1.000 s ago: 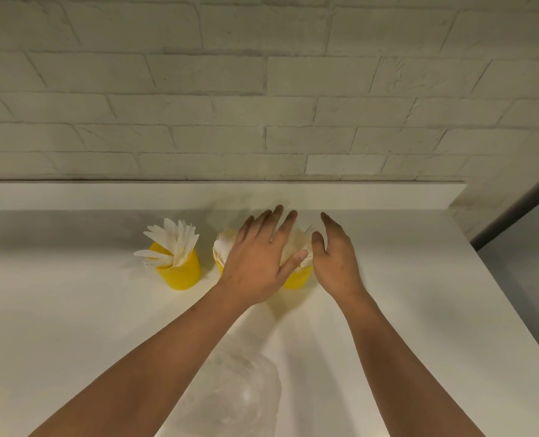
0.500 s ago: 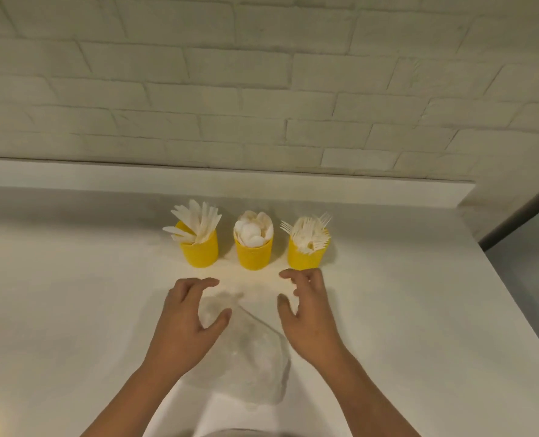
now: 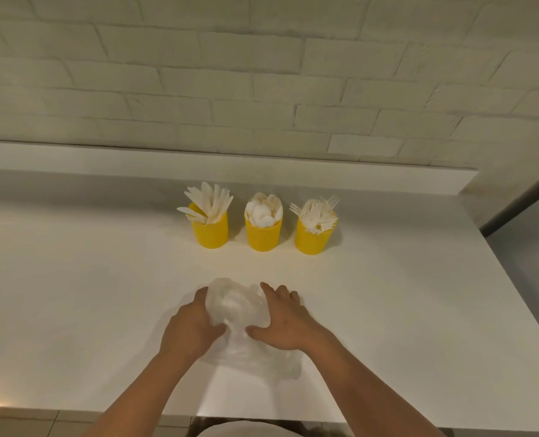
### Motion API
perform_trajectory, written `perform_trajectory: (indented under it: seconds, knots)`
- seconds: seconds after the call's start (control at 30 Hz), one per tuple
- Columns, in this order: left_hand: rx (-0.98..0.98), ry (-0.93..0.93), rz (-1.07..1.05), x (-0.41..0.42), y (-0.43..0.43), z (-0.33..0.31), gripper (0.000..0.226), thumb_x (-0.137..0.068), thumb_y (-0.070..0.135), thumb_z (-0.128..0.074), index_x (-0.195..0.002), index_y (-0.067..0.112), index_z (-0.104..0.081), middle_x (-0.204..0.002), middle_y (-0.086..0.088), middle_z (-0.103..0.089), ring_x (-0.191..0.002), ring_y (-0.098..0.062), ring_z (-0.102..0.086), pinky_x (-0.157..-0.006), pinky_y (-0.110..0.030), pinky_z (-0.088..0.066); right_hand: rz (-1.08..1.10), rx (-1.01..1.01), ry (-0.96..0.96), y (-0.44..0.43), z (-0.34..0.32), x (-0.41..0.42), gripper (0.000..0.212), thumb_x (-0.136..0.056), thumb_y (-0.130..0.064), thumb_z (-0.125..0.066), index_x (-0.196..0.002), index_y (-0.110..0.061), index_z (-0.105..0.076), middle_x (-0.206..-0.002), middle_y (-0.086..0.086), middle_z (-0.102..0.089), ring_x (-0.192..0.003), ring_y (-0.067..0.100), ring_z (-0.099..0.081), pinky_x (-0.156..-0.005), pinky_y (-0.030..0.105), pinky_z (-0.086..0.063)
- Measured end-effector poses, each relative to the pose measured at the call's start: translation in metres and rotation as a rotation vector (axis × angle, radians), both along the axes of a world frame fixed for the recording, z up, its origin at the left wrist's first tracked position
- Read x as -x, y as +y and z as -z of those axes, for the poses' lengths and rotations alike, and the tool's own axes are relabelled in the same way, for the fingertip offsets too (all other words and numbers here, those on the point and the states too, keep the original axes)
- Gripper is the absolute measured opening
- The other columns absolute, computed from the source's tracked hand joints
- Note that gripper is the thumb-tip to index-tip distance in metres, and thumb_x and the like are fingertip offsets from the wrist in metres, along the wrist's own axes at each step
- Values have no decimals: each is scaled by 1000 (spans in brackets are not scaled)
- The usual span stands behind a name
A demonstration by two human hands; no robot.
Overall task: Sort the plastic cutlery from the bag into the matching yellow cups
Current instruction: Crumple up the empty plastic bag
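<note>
Three yellow cups stand in a row at the back of the white counter. The left cup holds white plastic knives, the middle cup holds spoons, the right cup holds forks. In front of them lies a crumpled clear plastic bag. My left hand grips the bag's left side with curled fingers. My right hand grips its right side, thumb pressed into the plastic. No cutlery shows inside the bag.
The white counter runs to a raised white ledge below a pale brick wall. The counter's right edge drops off to a grey floor. Its front edge is just below my forearms.
Both hands have pulled back from the cups toward me and closed on the plastic bag, bunching it between them. The view has tilted down a little.
</note>
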State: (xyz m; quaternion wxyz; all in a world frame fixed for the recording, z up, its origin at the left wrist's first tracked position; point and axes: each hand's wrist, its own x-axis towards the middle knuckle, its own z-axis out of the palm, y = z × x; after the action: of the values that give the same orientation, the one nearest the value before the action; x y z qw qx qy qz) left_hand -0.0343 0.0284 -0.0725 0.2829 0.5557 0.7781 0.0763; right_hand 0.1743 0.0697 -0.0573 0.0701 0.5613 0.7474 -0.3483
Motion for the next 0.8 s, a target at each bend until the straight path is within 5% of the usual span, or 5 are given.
perform_trajectory:
  seconds: [0.2,0.4,0.5,0.6,0.8]
  knots:
    - [-139,-200,-167,-9,9,-3,6,-92,26,-60,-92,23,-65,-84,5,-72,-77,-20,-70,-74,-38,-59,197,185,270,-1,-9,6,104,-81,-83,-51,-162,-30,-15,-165,-1,-28,-152,23,-28,-120,41,-29]
    - [-348,-303,-254,-22,23,-18,14,-99,27,-59,-94,14,-61,-84,1,-68,-79,-20,-66,-60,-25,-44,237,219,568,-11,-13,3,105,-73,-74,-75,-157,-47,-18,-156,-16,-43,-139,13,-48,-110,32,-45]
    - [-396,-289,-214,-23,26,-25,16,-94,24,-64,-84,16,-53,-74,0,-63,-72,-25,-62,-61,-35,-49,283,154,603,-8,-16,3,75,-83,-27,-78,-146,-41,-41,-128,-4,-66,-92,24,-76,-72,32,-62]
    - [-483,-218,-152,-23,25,-37,37,-88,19,-71,-72,21,-38,-63,2,-48,-60,-23,-48,-59,-38,-43,471,179,611,-1,-21,1,41,-80,-4,-61,-114,-25,-69,-93,8,-77,-59,28,-73,-57,34,-60]
    - [-571,-385,258,-20,8,-54,37,-76,33,-89,-84,19,-55,-97,6,-46,-89,-10,-52,-75,-14,-42,933,311,913,15,-27,-7,33,-77,11,-60,-100,-6,-78,-92,18,-79,-85,36,-76,-70,43,-61]
